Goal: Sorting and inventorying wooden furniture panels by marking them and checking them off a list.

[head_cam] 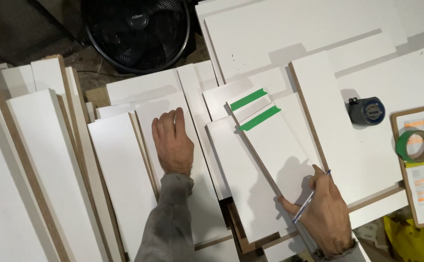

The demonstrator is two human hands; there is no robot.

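Right hand (329, 213) grips pen (307, 203) over taped panel (277, 145).

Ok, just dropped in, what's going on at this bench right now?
A person is working over a pile of white boards. The left hand lies flat on one board. The right hand holds a pen at the near end of a narrower board marked with green tape strips. A tape measure and a green tape roll sit to the right.

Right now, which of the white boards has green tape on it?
The narrow white board the right hand rests on, pen in hand: two green tape strips cross its far end. The board under the left hand is bare.
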